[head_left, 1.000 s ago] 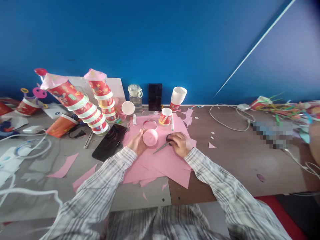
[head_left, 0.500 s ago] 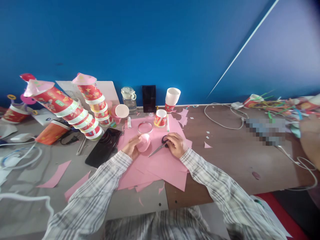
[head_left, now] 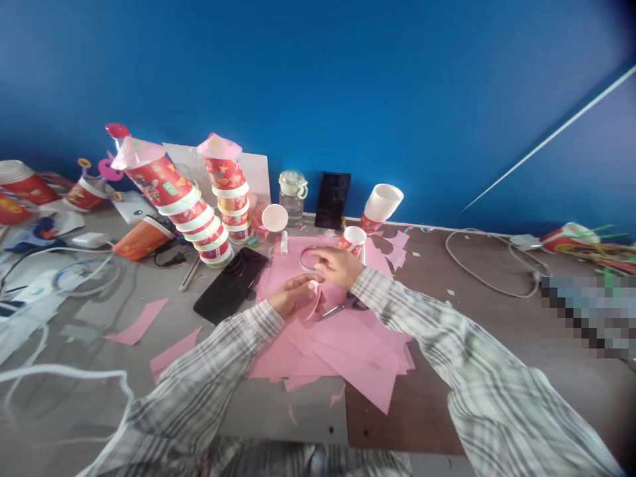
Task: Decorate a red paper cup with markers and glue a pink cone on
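Note:
My left hand is closed on a small pink paper cone, low over the pink sheets. My right hand reaches across to a clear roll of tape lying on the paper. Its fingers are bent together at the roll's right edge and partly hide it. Scissors with dark handles rest on the sheets below my right hand, free of both hands. Just behind that hand stands a red paper cup, and a glue stick is left of the tape.
Two towers of red cups with pink cone tops lean at the left. A dark phone lies before them; another dark device stands by the wall beside a glass jug. Stacked cups, pink scraps and a white cable are rightward.
My right hand has let go of the scissors and moved forward and left to the tape roll. The cone has turned in my left hand. The whole view has shifted left.

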Demonstrator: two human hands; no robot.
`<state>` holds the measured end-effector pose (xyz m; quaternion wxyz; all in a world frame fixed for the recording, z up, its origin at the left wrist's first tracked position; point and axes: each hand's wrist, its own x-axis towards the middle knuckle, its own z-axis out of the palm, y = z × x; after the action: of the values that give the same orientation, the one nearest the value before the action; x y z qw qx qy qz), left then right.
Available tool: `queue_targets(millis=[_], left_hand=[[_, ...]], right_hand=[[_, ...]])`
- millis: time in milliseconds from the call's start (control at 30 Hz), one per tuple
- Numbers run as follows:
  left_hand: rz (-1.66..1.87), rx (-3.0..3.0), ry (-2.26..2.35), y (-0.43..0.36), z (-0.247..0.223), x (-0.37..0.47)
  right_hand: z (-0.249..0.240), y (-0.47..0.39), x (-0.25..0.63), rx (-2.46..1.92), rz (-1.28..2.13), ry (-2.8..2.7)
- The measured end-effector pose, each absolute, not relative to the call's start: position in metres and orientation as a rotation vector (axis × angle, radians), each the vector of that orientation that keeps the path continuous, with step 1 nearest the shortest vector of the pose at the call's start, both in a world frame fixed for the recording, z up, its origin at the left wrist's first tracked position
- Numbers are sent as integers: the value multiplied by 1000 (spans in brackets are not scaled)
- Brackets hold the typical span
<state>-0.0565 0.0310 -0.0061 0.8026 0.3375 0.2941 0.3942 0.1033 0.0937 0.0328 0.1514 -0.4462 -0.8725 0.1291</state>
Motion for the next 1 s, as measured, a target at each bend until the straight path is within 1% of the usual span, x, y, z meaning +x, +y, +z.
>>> queue_targets(millis=[167,300,467,667,733,833,900,1000], left_hand=[[841,716,629,30,-8,-57],[848,674,643,29,-6,-56],[848,630,653,28,-3,-56],[877,571,649,30,-3,-56],[926,535,656,32,-3,-57],[960,477,661,37,-5,-58],[955,381,644,41,-5,-59],[979,298,646,44,-5,-60]], right_hand=[[27,137,27,-1333,246,-2607],[12,153,1,-1321,206,-2739],[6,157,4,-1300,210,-2802],[37,122,59,-1228,180,-2610],[49,101,85,-1047,359,-2285],[59,70,116,-1029,618,-1828],[59,53,127,-1017,724,-1665],[50,35,130,-1011,826,-1595]])
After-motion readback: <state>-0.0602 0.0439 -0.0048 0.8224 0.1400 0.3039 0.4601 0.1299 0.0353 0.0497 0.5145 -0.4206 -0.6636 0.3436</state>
